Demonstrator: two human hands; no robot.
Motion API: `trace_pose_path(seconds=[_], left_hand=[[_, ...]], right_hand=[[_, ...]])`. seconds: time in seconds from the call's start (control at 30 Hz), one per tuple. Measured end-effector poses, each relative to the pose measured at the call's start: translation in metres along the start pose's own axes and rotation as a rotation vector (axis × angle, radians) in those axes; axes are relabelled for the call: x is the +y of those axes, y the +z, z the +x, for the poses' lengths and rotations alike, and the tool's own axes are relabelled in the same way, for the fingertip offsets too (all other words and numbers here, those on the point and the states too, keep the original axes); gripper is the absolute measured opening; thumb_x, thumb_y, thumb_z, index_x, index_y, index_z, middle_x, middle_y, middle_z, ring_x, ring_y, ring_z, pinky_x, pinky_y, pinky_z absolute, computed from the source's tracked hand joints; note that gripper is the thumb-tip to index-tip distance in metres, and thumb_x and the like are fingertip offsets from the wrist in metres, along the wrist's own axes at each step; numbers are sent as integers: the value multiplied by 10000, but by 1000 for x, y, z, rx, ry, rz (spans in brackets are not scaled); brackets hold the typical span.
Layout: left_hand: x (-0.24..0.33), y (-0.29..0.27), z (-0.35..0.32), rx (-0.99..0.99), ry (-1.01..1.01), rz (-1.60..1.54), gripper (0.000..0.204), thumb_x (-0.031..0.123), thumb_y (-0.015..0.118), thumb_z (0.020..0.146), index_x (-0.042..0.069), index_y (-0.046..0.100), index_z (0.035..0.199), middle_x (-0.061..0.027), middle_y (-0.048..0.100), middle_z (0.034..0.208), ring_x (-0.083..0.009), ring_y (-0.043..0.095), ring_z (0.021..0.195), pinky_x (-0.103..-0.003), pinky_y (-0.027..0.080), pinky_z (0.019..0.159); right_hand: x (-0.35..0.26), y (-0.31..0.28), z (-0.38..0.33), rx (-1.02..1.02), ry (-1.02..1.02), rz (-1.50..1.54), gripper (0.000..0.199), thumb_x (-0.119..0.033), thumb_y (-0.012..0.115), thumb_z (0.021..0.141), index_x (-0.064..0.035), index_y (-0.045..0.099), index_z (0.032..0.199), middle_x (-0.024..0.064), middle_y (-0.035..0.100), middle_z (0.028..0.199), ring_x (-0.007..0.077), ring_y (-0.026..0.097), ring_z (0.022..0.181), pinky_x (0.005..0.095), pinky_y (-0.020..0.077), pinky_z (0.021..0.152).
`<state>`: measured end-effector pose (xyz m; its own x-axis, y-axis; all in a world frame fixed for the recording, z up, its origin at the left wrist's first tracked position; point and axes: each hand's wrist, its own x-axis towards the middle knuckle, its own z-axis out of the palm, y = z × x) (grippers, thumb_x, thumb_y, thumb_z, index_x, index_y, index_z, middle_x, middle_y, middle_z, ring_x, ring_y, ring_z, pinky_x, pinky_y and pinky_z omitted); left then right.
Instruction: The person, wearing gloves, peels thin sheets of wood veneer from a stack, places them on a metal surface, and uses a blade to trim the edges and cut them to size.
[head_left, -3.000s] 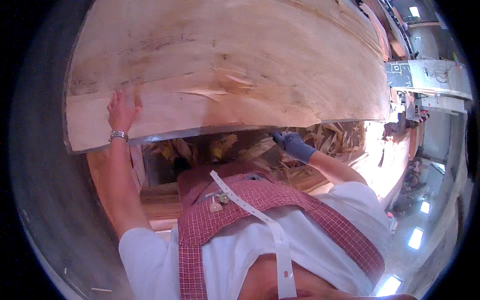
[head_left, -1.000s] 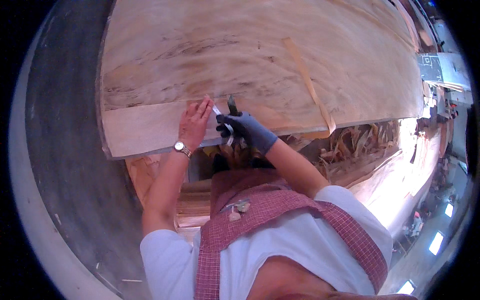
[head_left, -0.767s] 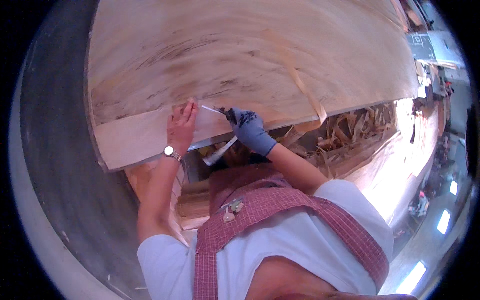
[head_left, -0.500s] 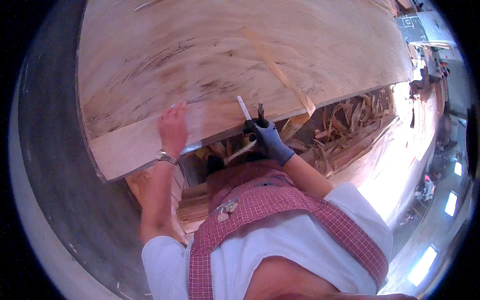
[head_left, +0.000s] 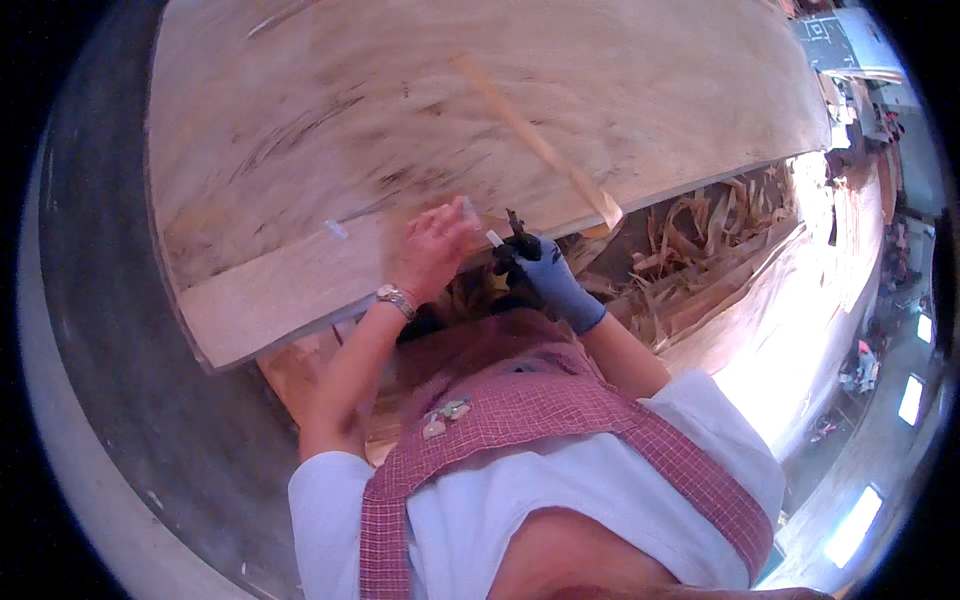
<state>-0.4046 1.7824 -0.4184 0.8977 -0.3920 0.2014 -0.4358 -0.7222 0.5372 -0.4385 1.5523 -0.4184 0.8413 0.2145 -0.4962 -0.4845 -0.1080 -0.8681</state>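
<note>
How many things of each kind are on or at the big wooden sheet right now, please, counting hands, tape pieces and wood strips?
Large pale wood veneer sheet: 1
Long thin wood strip lying on it: 1
Small piece of clear tape stuck on it: 1
Bare left hand with wristwatch: 1
Blue-gloved right hand holding a small dark tool: 1
Total: 5

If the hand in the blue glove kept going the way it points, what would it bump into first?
Probably the veneer sheet: the right hand points up and away at its near edge, beside the left hand. Depth is hard to judge.
</note>
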Motion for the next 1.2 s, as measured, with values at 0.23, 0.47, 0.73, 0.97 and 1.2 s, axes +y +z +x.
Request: trace_pose_path(seconds=[0.23,0.47,0.73,0.97,1.2], left_hand=[[-54,-79,-85,190,-831,-1055,163,184,705,891,43,677,966,10,654,847,-49,566,759,-225,468,660],[-266,-231,-221,608,-990,-492,180,206,717,869,28,690,885,-18,673,786,-97,583,715,-249,476,673],[-396,-337,-243,255,-800,200,252,267,760,767,61,669,878,-65,599,976,-267,559,967,-402,461,836],[-404,-323,-294,289,-310,369,402,311,692,827,131,638,1182,-48,589,1273,-274,501,1203,-426,394,983],[-394,-323,-295,128,-277,498,530,379,649,841,168,576,1322,4,527,1397,-243,478,1259,-457,324,1046]], right_hand=[[-66,160,11,-218,225,158,250,-150,631,921,17,644,1106,35,699,966,99,608,791,278,492,773],[-9,378,48,-299,-162,-203,198,-170,631,926,-22,652,1056,51,680,879,114,602,776,269,491,693],[-38,563,85,-370,263,66,151,-151,606,936,-17,618,1004,76,674,809,127,626,666,275,505,565],[-47,571,88,-278,345,97,177,-171,607,942,-9,620,1010,71,677,833,141,636,676,295,516,579],[-67,522,121,-19,-347,-669,226,-258,647,924,-51,644,1014,18,635,709,103,587,575,279,448,496]])
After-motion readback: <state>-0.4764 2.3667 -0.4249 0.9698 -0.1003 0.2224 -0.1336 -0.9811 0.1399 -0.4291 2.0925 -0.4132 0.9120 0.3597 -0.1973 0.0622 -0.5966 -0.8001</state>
